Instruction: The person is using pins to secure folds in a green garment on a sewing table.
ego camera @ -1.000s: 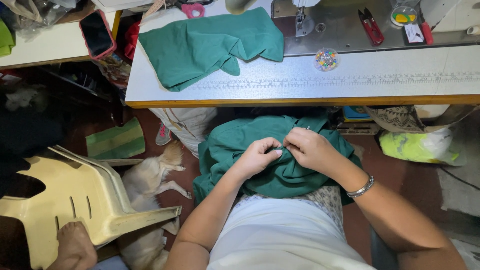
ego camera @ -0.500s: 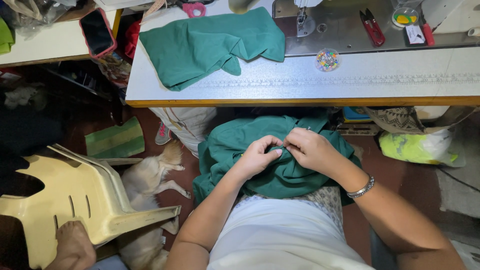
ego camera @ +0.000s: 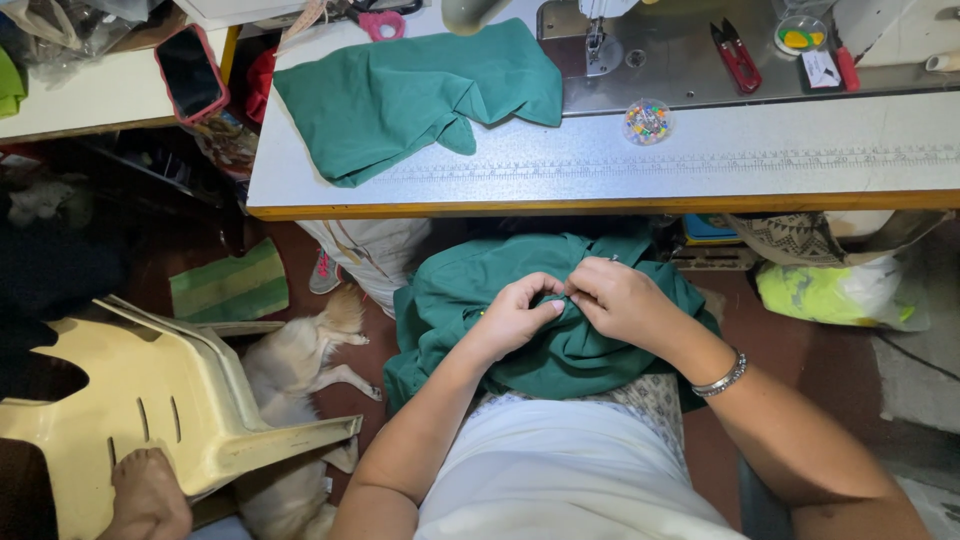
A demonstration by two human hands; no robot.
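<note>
While the green garment (ego camera: 520, 330) is kept bunched on the lap, below the table edge (ego camera: 600, 207), almost nothing is changed since a second ago, so the same spot is still being worked. It is pinched by the left hand (ego camera: 518, 312) and right hand (ego camera: 622, 300) (fingertips nearly touching). Free room is left at both sides.

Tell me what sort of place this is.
Most likely a small sewing or tailoring workspace, perhaps at home. A sewing machine sits on the worktable, a cup of coloured pins and red thread snips lie nearby, and both hands work green fabric.
</note>
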